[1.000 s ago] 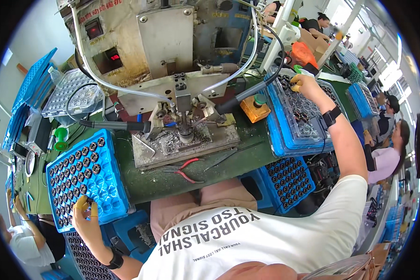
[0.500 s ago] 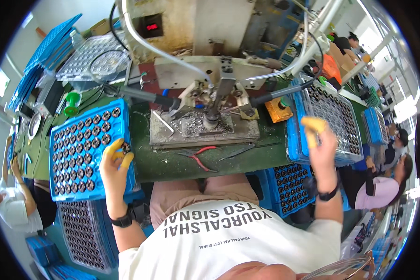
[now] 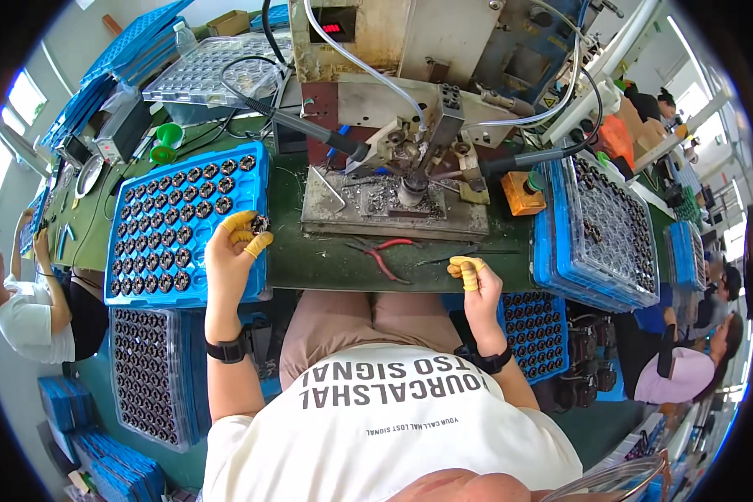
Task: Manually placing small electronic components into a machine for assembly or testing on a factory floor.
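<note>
My left hand (image 3: 234,247), with yellow finger covers, pinches a small dark round part (image 3: 260,223) with toothed edges, just off the right edge of a blue tray (image 3: 255,180). Rows of similar round parts sit in that tray. My right hand (image 3: 478,289), also in yellow finger covers, is over the table's front edge, its fingers closed together; what they hold, if anything, is hidden. Between and beyond my hands stands a press machine (image 3: 410,192) with a metal base covered in shavings. Red-handled pliers (image 3: 385,255) lie before it.
Right of the press are a small orange box (image 3: 523,194) and stacked blue and clear trays (image 3: 552,243) of parts. More filled trays (image 3: 155,376) stand low at left and right. A bent metal rod (image 3: 328,188) lies on the press base. Other people sit at both sides.
My right hand has come from beside the right tray stack down and left to the table's front edge, and its fingers have closed. My left hand has lifted slightly with the round part.
</note>
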Demonstrator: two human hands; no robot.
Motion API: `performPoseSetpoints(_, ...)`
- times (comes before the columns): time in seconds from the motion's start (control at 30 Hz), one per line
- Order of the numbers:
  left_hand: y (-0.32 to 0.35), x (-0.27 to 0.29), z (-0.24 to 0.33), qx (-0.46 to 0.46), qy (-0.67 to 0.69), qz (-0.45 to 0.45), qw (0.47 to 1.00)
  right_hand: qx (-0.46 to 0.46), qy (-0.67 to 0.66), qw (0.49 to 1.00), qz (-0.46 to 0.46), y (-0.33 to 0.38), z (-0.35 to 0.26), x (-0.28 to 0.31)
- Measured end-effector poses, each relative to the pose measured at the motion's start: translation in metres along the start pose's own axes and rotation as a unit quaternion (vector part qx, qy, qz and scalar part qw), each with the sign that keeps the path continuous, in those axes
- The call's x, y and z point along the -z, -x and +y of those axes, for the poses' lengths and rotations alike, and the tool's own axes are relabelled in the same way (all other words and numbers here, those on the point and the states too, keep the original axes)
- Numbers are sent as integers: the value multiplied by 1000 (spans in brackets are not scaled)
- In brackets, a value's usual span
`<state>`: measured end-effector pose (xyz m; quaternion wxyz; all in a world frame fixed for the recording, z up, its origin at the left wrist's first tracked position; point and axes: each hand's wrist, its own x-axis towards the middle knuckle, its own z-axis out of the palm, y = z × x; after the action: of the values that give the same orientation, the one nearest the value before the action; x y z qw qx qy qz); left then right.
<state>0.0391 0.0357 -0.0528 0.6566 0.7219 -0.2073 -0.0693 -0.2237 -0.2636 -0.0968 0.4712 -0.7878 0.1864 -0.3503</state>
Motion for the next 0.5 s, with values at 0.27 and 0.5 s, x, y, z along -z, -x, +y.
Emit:
performPoseSetpoints(0.27, -1, 0, -3, -12, -4, -20, 1000, -3, 1, 1000, 6, -1, -2, -2)
performPoseSetpoints(0.5, -1, -3, 2, 1, 11, -6, 1000, 20, 65, 998, -18, -2, 1, -1)
